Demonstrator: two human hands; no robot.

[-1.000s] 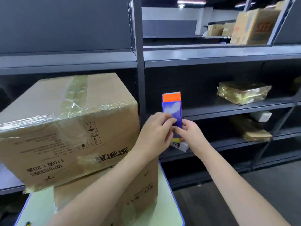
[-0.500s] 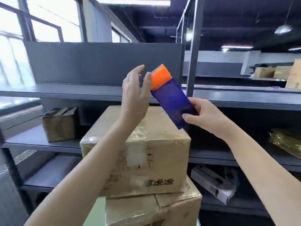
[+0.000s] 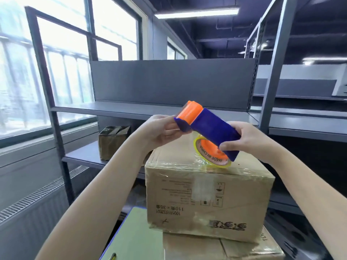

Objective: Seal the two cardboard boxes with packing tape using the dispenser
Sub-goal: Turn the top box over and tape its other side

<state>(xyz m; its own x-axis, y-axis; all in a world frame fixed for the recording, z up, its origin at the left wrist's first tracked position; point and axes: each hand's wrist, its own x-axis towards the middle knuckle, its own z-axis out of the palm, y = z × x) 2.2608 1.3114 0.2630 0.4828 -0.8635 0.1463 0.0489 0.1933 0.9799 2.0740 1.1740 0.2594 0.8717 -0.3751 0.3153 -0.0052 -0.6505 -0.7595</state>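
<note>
A blue and orange tape dispenser (image 3: 212, 126) hangs tilted in the air above the upper cardboard box (image 3: 206, 196). My right hand (image 3: 249, 139) grips its blue rear end, next to the clear tape roll (image 3: 210, 156) with its orange core. My left hand (image 3: 161, 130) pinches the orange cutter end. The upper box carries shiny clear tape along its top edge and rests on the lower cardboard box (image 3: 221, 248), of which only the top and part of the front show.
The boxes stand on a pale green cart top (image 3: 135, 235) with a blue rim. Grey metal shelving (image 3: 150, 109) rises behind, with a small taped box (image 3: 112, 141) on a lower shelf. Windows and a radiator grille line the left wall.
The dispenser has swung from upright to a flatter tilt, showing the tape roll. My left hand went from open beside the cutter to gripping it. The camera has risen and turned left.
</note>
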